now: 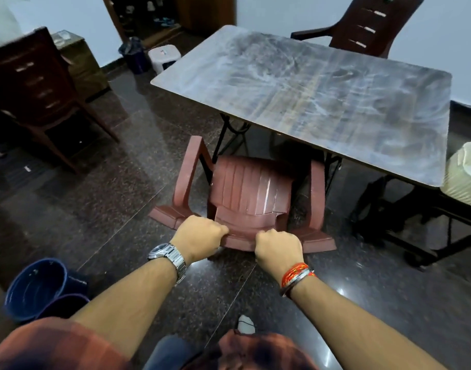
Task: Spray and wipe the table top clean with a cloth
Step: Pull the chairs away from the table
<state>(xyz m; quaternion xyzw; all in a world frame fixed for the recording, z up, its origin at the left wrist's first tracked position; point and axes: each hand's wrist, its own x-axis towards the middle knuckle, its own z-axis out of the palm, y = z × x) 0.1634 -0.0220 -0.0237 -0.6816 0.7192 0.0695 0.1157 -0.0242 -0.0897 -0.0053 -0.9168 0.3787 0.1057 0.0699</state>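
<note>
Head view, bench: the grey, rectangular, laminate-topped bench is streaked all over with pale smears; this is the surface to be cleaned.
Spray and cloth: neither shows anywhere in this view, so I judge the wiping proper has not yet begun.
Chair: a reddish-brown moulded plastic armchair stands at the bench's near long edge. Its seat front is tucked beneath the top and its back is turned towards the person.
Risk, under the bench: the armrests sit close below the bench edge, near its black folding legs. Lifting or twisting the chair could snag them and jolt the whole bench (folding frames shift easily).
Risk, floor: the dark polished stone floor on the near side of the bench looks slick. A hard tug could make the chair feet skid or scrape.
Risk, buckets: two blue plastic buckets sit well out from the bench's near left corner, close by the person's left arm. A step backwards could knock them.
Left hand: knuckles up, fingers curled over the top rail of the chair back and gripping it; a steel watch is on the wrist.
Right hand: gripping the same rail just beside the left one, with a small gap between them; red thread bands are on the wrist.
Arms: both are stretched forward and down, almost straight.
</note>
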